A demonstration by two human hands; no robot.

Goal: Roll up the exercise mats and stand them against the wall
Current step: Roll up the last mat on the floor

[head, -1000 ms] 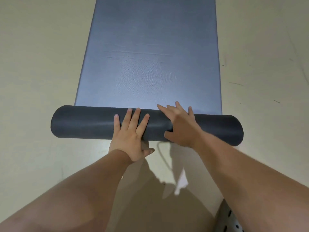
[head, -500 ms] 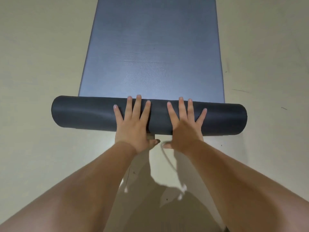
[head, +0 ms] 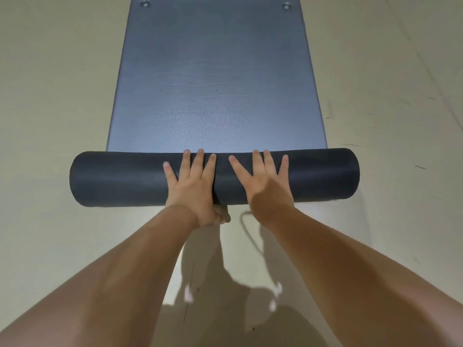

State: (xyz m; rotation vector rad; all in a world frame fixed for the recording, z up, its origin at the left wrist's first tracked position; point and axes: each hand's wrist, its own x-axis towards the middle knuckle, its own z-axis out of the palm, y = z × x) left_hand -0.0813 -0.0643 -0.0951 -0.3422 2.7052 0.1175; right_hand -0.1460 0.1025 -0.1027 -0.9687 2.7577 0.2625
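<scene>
Head view: the rolled part of your mat (head: 120,179) lies crosswise on the floor (head: 50,96) straight ahead of you. Its long axis runs left to right, square to your forearms. The unrolled stretch (head: 215,83) runs away from you beyond the roll, out to a far end with two eyelets (head: 144,3).

Your left hand (head: 193,186) and right hand (head: 265,186) rest side by side on top of the roll, near its middle. On both, the fingers (head: 199,161) are straight and spread, pressing flat and grasping nothing. Their tips reach the far crest, where the roll meets the flat sheet. Neither hand is nearer than the other; they sit level.

The coming push likely goes straight away from you, across the roll's axis and along the flat stretch. Both ends of the roll stick out well past your hands (so they could wander if one palm leads). Keep the pressure even. A thin loop of cord (head: 246,229) lies on the floor just behind the roll, between your forearms. No wall is in view.
</scene>
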